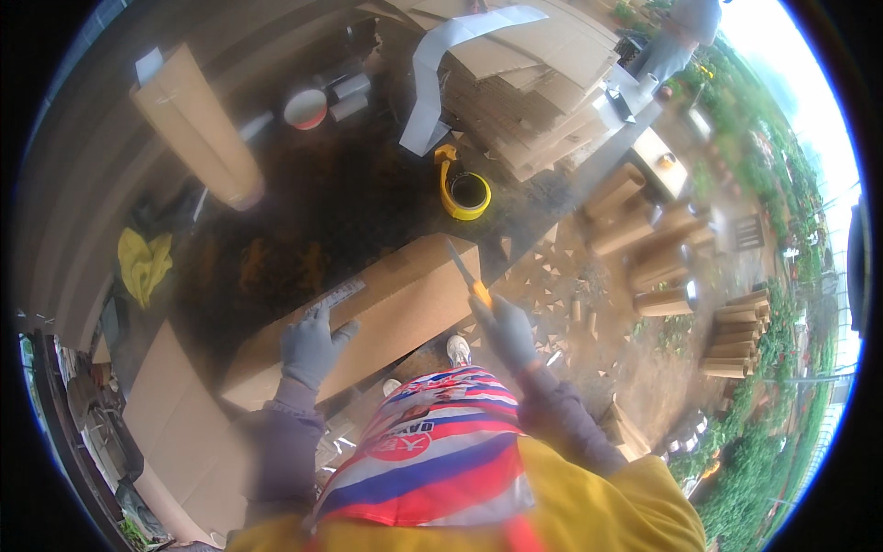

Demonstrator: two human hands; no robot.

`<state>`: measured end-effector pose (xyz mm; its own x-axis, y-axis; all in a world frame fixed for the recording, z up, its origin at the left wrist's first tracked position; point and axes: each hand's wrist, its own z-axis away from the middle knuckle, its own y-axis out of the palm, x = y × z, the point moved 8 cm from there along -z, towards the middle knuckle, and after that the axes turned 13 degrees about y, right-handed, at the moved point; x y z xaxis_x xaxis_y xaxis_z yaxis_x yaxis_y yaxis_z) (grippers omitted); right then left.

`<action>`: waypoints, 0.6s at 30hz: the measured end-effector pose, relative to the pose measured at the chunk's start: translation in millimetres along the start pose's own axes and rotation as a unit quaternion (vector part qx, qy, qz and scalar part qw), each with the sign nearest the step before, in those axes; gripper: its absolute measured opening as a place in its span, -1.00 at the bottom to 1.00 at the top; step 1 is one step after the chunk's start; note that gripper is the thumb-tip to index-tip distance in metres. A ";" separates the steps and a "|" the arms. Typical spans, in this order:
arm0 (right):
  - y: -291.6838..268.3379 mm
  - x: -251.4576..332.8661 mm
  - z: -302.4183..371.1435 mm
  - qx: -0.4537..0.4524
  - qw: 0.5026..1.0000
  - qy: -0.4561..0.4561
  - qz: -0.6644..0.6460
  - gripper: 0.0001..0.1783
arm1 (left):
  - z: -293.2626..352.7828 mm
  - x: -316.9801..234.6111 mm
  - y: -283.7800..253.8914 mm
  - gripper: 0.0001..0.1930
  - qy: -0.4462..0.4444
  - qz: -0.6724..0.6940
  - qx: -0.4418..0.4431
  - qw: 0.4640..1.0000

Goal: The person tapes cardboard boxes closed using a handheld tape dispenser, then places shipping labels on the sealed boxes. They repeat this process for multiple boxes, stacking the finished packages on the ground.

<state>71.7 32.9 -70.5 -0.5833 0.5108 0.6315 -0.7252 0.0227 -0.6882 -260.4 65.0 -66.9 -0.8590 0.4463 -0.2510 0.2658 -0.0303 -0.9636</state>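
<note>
A long brown cardboard box [405, 322] lies slantwise in front of me, with a white label [342, 294] on its upper side. My left hand [311, 348], in a grey glove, rests open on the box near that label, thumb apart from the fingers. In my gloved right hand [508, 333] is a knife [466, 269], gripped by its orange handle. Its blade points up and away, over the right end of the box. Beyond the box, a yellow tape dispenser [464, 198] sits on the dark work surface.
Flat cardboard sheets [524, 101] are stacked at the far right of the table, a white strip [428, 87] beside them. A tall carton [198, 129], a red-and-white bowl [305, 109] and yellow cloth [144, 263] stand left. Cartons [664, 299] and scraps cover the ground right; another person [676, 37] stands beyond.
</note>
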 end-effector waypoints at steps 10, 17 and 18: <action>-17.7 -182.5 -27.7 -0.043 0.973 0.124 0.187 -0.69 | -3.5 -14.0 -14.4 -0.30 -0.033 -0.034 0.001 0.999; 5.9 -170.0 -30.3 0.030 0.963 0.049 -0.264 -0.65 | -75.1 -135.2 33.9 -0.11 0.073 -0.059 -0.133 0.987; 39.7 -151.1 -52.7 0.034 0.963 0.064 -0.260 -0.52 | -82.5 -131.2 46.2 -0.07 0.065 -0.104 -0.120 0.985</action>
<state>150.4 1.8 -212.1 -0.0875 0.5477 0.8321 -0.9322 0.2495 -0.2622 -99.3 78.9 -70.9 -0.8469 0.5313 -0.0221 0.1999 0.2797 -0.9390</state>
